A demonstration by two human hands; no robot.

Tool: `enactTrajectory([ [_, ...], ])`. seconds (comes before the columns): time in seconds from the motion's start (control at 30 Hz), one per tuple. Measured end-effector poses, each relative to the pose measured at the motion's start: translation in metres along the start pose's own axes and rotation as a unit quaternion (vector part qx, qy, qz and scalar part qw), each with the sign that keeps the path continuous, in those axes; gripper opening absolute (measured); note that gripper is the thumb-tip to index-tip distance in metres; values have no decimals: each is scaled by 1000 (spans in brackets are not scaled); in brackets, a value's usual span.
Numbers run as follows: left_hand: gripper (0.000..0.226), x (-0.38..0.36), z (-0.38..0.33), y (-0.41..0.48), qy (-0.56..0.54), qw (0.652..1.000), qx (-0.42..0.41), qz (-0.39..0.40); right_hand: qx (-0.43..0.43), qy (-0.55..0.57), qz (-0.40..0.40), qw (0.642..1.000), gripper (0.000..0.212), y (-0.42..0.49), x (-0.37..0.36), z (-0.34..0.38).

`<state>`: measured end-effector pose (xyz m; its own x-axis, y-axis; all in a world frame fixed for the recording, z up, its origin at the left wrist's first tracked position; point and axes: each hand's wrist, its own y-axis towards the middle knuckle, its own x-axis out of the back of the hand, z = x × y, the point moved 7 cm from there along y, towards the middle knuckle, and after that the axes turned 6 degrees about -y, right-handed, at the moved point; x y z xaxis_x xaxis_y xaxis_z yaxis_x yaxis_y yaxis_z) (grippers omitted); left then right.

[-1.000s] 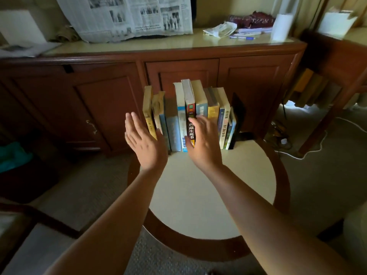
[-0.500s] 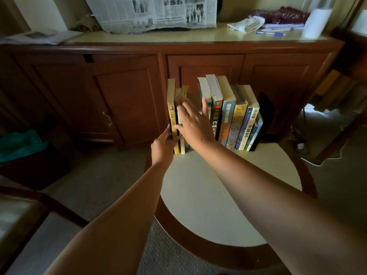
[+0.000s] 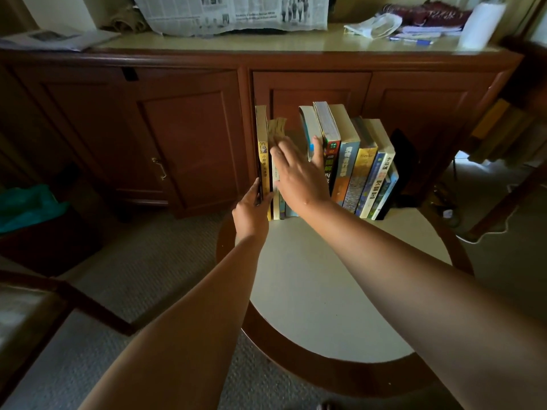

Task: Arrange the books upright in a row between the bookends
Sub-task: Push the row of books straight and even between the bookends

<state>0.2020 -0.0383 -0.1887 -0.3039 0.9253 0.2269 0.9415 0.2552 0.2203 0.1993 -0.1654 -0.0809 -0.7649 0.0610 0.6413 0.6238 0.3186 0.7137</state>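
Observation:
A row of several books (image 3: 353, 170) stands upright at the far edge of the round table (image 3: 319, 294). A black right bookend (image 3: 403, 164) closes the right end, where the last books lean slightly. At the left end a yellow book (image 3: 262, 161) stands beside a thin dark left bookend (image 3: 260, 189). My left hand (image 3: 251, 210) pinches that bookend's near edge against the yellow book. My right hand (image 3: 299, 176) lies flat with fingers spread on the spines of the left-middle books and hides their lower parts.
A long wooden cabinet (image 3: 189, 137) stands close behind the table, with newspaper (image 3: 231, 13), papers and a white roll (image 3: 479, 23) on top. A dark chair frame (image 3: 59, 294) is at the lower left. Carpet surrounds the table.
My left hand went from open in the air to gripping the left bookend. My right hand slid left along the spines. The left books now stand closer together.

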Motion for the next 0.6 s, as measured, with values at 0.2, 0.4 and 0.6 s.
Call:
enactTrajectory([
  [0.2,51,-4,9,3,-27,999,29,-5,-27,107,-21,994,71,-5,22,-20],
  [0.4,56,-18,3,-9,-68,995,60,-43,-348,174,-151,909,59,-74,42,-117],
  [0.6,64,-45,-2,-29,-121,982,94,-109,-579,344,-35,738,69,-156,-10,-165],
])
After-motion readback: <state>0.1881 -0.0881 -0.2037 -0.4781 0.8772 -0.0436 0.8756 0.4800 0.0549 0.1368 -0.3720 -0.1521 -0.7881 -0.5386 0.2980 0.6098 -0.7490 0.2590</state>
